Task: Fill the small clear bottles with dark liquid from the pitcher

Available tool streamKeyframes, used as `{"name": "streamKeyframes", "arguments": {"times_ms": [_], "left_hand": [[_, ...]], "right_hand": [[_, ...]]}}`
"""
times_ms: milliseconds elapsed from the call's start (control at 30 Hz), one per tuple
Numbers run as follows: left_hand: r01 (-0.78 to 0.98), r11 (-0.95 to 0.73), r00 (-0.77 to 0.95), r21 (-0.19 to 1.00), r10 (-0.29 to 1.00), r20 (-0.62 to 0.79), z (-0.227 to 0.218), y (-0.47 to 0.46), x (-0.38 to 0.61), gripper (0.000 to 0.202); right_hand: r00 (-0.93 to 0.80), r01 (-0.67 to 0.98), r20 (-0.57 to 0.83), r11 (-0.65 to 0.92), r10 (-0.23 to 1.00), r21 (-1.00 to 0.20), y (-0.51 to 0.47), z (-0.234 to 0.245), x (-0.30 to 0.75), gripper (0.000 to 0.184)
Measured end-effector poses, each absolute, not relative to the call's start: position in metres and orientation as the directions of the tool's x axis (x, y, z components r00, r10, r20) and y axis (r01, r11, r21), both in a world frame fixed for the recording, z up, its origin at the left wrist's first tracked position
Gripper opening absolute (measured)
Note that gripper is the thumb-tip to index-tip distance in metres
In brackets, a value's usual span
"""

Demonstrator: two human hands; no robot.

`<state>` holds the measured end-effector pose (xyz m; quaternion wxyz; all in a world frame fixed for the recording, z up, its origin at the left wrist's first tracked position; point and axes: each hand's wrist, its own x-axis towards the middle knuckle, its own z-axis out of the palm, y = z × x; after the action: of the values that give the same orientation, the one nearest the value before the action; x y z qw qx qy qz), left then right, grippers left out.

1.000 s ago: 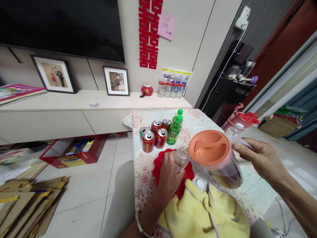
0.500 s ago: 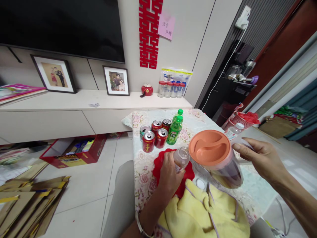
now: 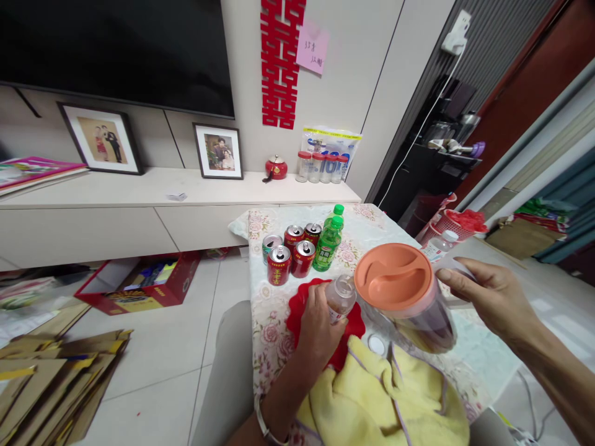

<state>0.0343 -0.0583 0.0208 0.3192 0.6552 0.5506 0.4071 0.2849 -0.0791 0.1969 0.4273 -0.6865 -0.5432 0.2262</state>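
Note:
My left hand (image 3: 317, 322) is wrapped round a small clear plastic bottle (image 3: 339, 296) with its mouth uncapped, held over a red mat (image 3: 297, 310). My right hand (image 3: 488, 296) grips the handle of a clear pitcher (image 3: 418, 316) with an orange lid (image 3: 393, 276); the pitcher is tilted toward the bottle and holds dark liquid. A white bottle cap (image 3: 375, 344) lies on the table beside a yellow towel (image 3: 385, 396).
Several red cans (image 3: 290, 251) and two green bottles (image 3: 328, 241) stand on the floral tablecloth (image 3: 272, 341). A low cabinet (image 3: 139, 210) with framed photos and jars runs along the wall. A red box (image 3: 139, 285) and flattened cardboard (image 3: 51, 378) lie on the floor at left.

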Motion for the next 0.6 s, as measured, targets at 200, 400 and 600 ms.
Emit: {"name": "streamKeyframes", "arguments": {"times_ms": [200,400,600], "left_hand": [[0.474,-0.186,0.052,0.861,0.982,0.183,0.0205,-0.059,0.0347,0.066],[0.476,-0.203,0.054,0.856,0.978,0.202,0.0176,-0.0581,0.0351,0.067],[0.482,-0.189,0.049,0.856,0.981,0.189,0.0188,-0.0584,0.0352,0.068]], "right_hand": [[0.304,0.576,0.178,-0.032,0.936,-0.817,-0.0795,0.1967,0.2843,0.067],[0.312,0.573,0.17,-0.043,0.935,-0.819,-0.0774,0.1973,0.2829,0.067],[0.318,0.578,0.158,-0.059,0.935,-0.814,-0.0778,0.1979,0.282,0.072]]}}
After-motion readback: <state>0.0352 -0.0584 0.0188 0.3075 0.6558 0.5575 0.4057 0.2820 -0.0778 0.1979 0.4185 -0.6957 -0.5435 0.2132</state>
